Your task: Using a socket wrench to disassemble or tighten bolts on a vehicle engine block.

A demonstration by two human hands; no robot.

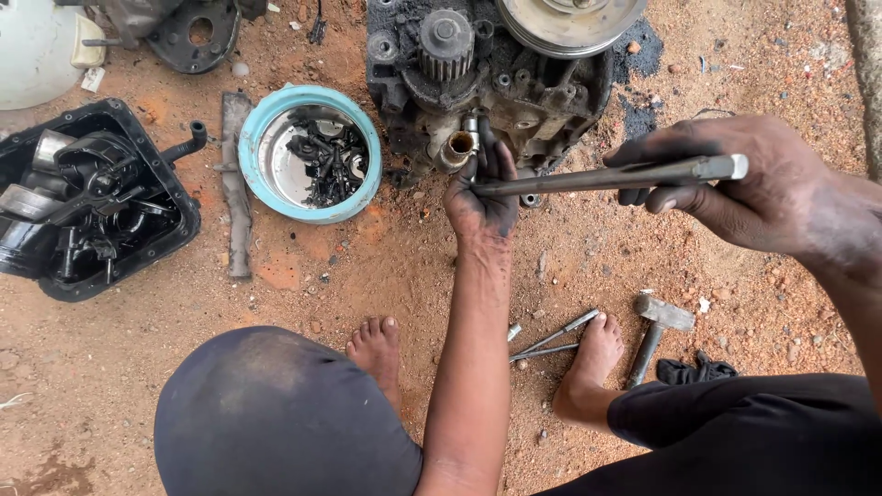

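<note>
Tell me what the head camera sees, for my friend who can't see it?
Two greasy hands work at a dirty engine block on sandy ground: the left hand steadies a socket, the right hand holds a long metal bar. A hammer lies nearby.

No pkgs, labels, signs or screens in view anywhere.

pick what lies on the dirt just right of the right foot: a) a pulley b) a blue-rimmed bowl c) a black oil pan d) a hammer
d: the hammer lies on the sandy ground beside the right foot, next to a dark rag; the blue-rimmed bowl and the black oil pan sit far off on the left side.
</note>
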